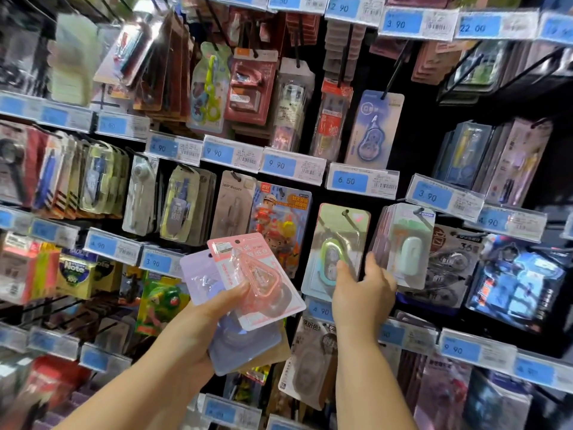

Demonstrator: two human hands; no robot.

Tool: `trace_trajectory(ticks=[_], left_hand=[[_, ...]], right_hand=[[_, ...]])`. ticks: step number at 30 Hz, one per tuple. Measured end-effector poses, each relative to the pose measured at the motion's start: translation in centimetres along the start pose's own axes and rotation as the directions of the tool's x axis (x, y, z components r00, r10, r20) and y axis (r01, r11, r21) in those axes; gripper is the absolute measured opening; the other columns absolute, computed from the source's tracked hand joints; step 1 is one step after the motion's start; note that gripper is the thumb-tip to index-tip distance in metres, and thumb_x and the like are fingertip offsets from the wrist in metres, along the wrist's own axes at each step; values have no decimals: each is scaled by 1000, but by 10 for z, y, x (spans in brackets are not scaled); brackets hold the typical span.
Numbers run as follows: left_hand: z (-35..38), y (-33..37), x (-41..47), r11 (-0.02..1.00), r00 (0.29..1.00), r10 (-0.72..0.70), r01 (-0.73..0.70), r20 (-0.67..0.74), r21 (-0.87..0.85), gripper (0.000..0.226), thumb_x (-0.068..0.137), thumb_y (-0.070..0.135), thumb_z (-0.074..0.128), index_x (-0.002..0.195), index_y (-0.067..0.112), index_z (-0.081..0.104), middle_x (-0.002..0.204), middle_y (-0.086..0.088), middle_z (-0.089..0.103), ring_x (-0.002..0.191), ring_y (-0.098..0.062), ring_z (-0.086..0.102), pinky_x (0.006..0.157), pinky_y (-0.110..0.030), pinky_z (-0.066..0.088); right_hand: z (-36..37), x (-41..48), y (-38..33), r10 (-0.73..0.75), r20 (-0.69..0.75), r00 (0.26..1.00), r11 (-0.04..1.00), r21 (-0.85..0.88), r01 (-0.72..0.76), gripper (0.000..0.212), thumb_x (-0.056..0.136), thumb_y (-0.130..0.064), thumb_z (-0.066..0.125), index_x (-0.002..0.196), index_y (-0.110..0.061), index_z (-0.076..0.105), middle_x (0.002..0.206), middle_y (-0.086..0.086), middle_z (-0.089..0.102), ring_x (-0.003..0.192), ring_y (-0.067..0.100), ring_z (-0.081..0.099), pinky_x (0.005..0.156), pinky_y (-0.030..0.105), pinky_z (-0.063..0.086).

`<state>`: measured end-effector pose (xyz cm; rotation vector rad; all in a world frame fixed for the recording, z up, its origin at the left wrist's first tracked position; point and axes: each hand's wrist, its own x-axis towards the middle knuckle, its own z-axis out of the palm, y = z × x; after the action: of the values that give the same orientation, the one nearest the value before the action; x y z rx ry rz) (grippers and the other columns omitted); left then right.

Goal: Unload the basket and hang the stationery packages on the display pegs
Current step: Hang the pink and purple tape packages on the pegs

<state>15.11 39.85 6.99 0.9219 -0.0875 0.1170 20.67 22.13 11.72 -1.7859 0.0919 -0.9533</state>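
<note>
My left hand [198, 324] grips a fanned stack of correction-tape packages: a pink one [257, 280] on top and a lilac one [201, 274] behind it, with more beneath. My right hand [362, 293] reaches to the display and holds the lower edge of a green-and-lilac correction-tape package [333, 240], thumb on its front. That package hangs on a black peg [348, 217]. The basket is out of view.
Right of it hangs a stack of pale mint tape packages [406, 243]. A cartoon firefighter package [279, 218] hangs to the left. Rows of blue price tags [350, 181] run along the peg rails. Blister packs crowd every row; bare pegs [400, 63] stick out above.
</note>
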Motion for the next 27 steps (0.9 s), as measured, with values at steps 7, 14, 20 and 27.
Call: trace_trajectory(ticks=[7, 14, 20, 27], left_hand=[[12, 0, -15, 998, 998, 46, -44, 42, -49, 55, 72, 10, 76, 126, 10, 61, 114, -20, 70, 107, -38, 66, 102, -58, 46], [15, -1, -19, 999, 997, 53, -53, 63, -14, 39, 83, 11, 64, 122, 8, 63, 112, -24, 70, 99, -38, 69, 93, -55, 52], [17, -2, -18, 998, 998, 68, -68, -8, -7, 33, 78, 12, 67, 110, 6, 66, 104, -20, 72, 86, -31, 73, 85, -47, 56], [10, 0, -9, 987, 997, -76, 78, 22, -142, 9, 66, 12, 79, 63, 9, 70, 96, -18, 69, 98, -38, 61, 96, -47, 45]], right_hand=[[-3, -43, -4, -170, 409, 896, 961, 271, 59, 31, 78, -67, 61, 90, -38, 62, 99, -12, 64, 96, 12, 62, 78, 24, 49], [1, -46, -4, -117, 645, 756, 922, 354, -159, 64, 52, -55, 83, 105, -25, 63, 97, -1, 75, 89, 21, 73, 86, 51, 56], [2, -41, -1, -106, 598, 794, 818, 506, -273, 63, 59, -37, 90, 110, -16, 61, 100, 7, 75, 89, 26, 73, 79, 45, 58], [-4, -24, 10, -64, 287, 956, 796, 592, -125, 59, 70, -46, 83, 121, -32, 57, 113, -8, 70, 103, 14, 67, 92, 45, 53]])
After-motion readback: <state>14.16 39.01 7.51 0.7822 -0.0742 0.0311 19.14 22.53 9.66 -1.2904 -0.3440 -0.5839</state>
